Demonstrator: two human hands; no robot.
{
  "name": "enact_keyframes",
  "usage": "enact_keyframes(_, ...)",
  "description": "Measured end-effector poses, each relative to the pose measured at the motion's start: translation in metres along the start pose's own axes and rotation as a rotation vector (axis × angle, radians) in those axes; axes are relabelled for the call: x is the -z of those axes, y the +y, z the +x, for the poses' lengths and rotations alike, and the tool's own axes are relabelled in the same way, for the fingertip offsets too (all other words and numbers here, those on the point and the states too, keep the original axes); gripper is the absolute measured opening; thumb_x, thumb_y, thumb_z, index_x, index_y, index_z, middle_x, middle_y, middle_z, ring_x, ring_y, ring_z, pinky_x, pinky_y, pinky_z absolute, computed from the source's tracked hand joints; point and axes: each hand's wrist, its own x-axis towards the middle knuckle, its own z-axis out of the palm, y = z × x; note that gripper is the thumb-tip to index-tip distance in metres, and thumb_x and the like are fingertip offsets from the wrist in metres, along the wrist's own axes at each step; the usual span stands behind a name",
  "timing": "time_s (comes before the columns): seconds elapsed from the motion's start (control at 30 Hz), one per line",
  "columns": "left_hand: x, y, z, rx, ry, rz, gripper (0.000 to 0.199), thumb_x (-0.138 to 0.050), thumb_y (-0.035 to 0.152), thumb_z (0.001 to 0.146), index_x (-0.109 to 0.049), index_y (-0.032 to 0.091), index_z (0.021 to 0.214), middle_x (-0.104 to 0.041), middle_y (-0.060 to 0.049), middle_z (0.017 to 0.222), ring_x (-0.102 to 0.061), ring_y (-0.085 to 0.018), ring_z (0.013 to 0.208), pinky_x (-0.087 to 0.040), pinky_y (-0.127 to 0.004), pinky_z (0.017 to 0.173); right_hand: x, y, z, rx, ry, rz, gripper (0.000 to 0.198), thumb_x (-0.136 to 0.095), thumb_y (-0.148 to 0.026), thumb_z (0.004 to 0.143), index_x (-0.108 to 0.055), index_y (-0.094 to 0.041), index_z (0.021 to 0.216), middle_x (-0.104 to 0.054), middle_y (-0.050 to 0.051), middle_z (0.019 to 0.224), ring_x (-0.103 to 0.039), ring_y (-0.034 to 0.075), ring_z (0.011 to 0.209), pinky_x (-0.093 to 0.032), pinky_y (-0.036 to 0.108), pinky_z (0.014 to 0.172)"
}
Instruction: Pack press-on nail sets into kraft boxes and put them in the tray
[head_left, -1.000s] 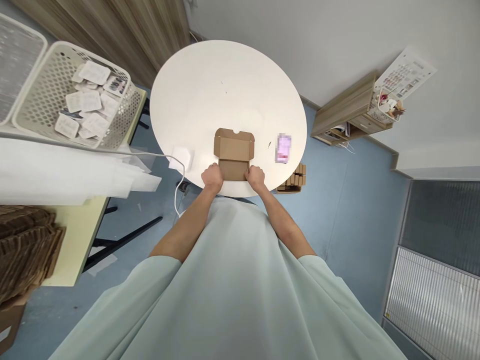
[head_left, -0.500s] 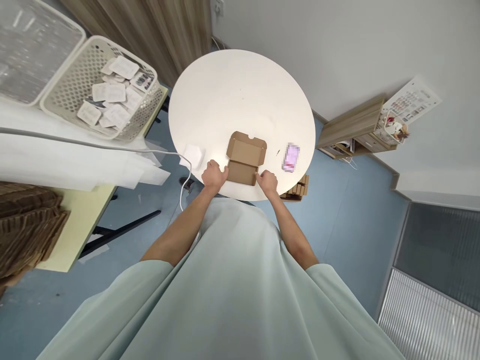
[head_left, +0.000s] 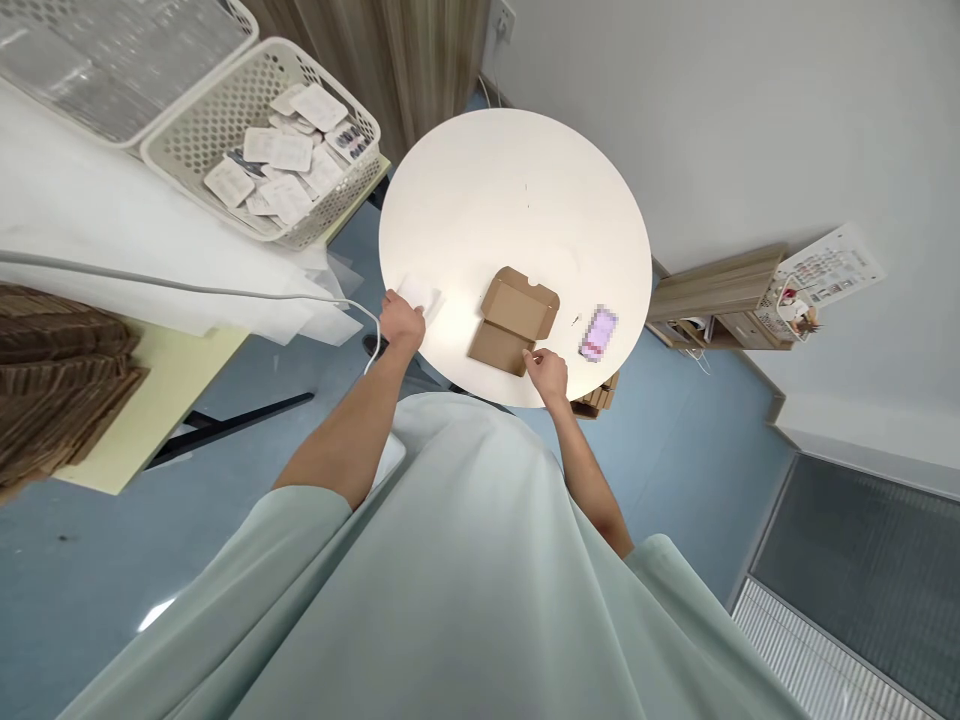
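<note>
An unfolded brown cardboard box (head_left: 517, 308) lies on the round white table (head_left: 510, 180), its lid tipped back and its inside bare. My right hand (head_left: 549, 376) is closed at the box's near right corner, thumb and fingers on its side wall. At the table's left edge, my left hand (head_left: 403, 322) has its fingers curled over thin white sheets (head_left: 420, 294), apparently paper. Its fingertips are partly hidden, with the thumb on the side towards the box. A phone-shaped purple item (head_left: 598, 333), blurred out, lies right of the box.
Left stands a bench with a white basket (head_left: 217, 100) of white packets, a bin of clear plastic pieces (head_left: 135, 60), white sheets (head_left: 150, 240) and stacked flat cardboard (head_left: 60, 380). A cable (head_left: 300, 298) runs near my left hand. Small boxes (head_left: 596, 398) sit below the table's right edge.
My left hand has let go of the box's left side and moved left onto the white sheets. My right hand stays at the box, which is now turned slightly. The view has shifted.
</note>
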Motion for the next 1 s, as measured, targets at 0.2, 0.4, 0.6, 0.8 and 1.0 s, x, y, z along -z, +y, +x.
enact_keyframes(0.2, 0.005, 0.005, -0.006, -0.032, 0.068, 0.064, 0.063, -0.08, 0.029, 0.094, -0.053, 0.005, 0.146, -0.051, -0.032, 0.159, -0.061, -0.045, 0.14, -0.057, -0.053, 0.111, 0.002, -0.001, -0.009, -0.017, 0.001, 0.033, 0.037, -0.059, -0.048, 0.112, -0.082, -0.02, 0.111, -0.085, 0.012, 0.11, -0.079, 0.028, 0.1, -0.054, 0.033, 0.083)
enact_keyframes(0.4, 0.008, 0.012, -0.011, -0.177, 0.093, 0.15, 0.058, -0.075, 0.019, 0.091, -0.052, 0.009, 0.143, -0.062, -0.029, 0.147, -0.05, -0.046, 0.148, -0.05, -0.057, 0.118, -0.003, -0.004, -0.015, -0.024, -0.011, 0.064, 0.034, -0.06, -0.046, 0.112, -0.081, -0.021, 0.106, -0.084, 0.012, 0.109, -0.079, 0.027, 0.097, -0.054, 0.032, 0.082)
enact_keyframes(0.6, 0.021, 0.022, -0.02, -0.181, -0.042, 0.093, 0.045, -0.078, 0.03, 0.091, -0.061, 0.018, 0.13, -0.075, -0.019, 0.123, -0.065, -0.042, 0.132, -0.056, -0.053, 0.108, -0.01, -0.006, -0.012, 0.016, -0.029, 0.277, 0.026, -0.064, -0.041, 0.108, -0.08, -0.02, 0.108, -0.084, 0.009, 0.11, -0.078, 0.024, 0.103, -0.057, 0.032, 0.093)
enact_keyframes(0.8, 0.019, 0.046, -0.06, -0.223, -0.396, -0.379, 0.04, -0.088, 0.043, 0.083, -0.061, 0.022, 0.103, -0.076, -0.007, 0.108, -0.073, -0.024, 0.1, -0.059, -0.036, 0.087, -0.009, -0.003, -0.003, 0.092, -0.132, 0.956, 0.052, -0.073, -0.051, 0.101, -0.071, -0.02, 0.143, -0.078, 0.012, 0.142, -0.074, 0.021, 0.131, -0.059, 0.033, 0.11)
enact_keyframes(1.0, -0.005, 0.056, -0.086, -0.176, -0.533, -0.465, 0.039, -0.092, 0.038, 0.078, -0.061, 0.022, 0.095, -0.075, -0.006, 0.097, -0.071, -0.022, 0.092, -0.058, -0.034, 0.081, -0.013, -0.002, -0.002, 0.054, -0.167, 1.128, 0.05, -0.085, -0.056, 0.09, -0.08, -0.018, 0.123, -0.085, 0.01, 0.121, -0.078, 0.025, 0.12, -0.064, 0.036, 0.105)
